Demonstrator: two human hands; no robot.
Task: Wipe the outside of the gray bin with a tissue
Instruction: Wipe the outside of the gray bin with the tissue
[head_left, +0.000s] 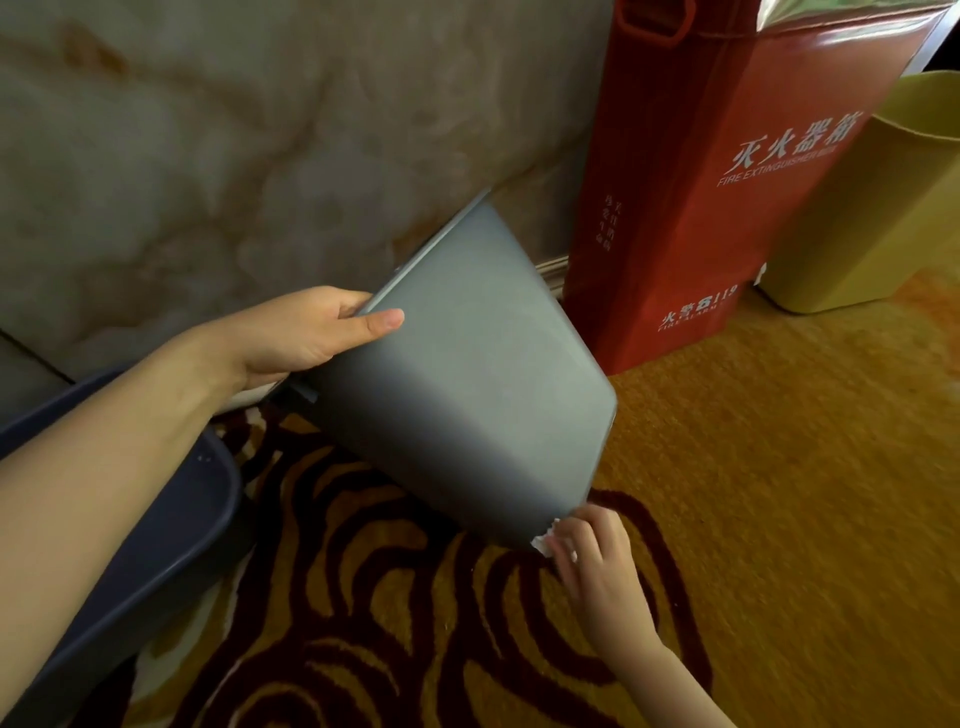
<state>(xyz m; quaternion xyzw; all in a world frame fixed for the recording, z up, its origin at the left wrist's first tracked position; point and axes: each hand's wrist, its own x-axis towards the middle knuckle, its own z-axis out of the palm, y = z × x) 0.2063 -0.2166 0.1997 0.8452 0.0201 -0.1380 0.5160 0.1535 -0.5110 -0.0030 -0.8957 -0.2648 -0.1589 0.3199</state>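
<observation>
The gray bin (467, 364) is tipped over in mid-frame, its rim toward the wall at upper left and its base toward the lower right, above the carpet. My left hand (317, 332) grips the rim, thumb lying on the outer wall and fingers hidden inside. My right hand (592, 561) is at the bin's lower right base corner, pressing a crumpled white tissue (543, 543) against the outside. Only a small bit of tissue shows between the fingers and the bin.
A red fire extinguisher box (701, 182) stands right behind the bin against the marbled wall (182, 156). A yellow bin (883, 208) stands at far right. A dark blue bin (156, 545) lies at lower left under my forearm. Patterned orange carpet (779, 493) covers the floor.
</observation>
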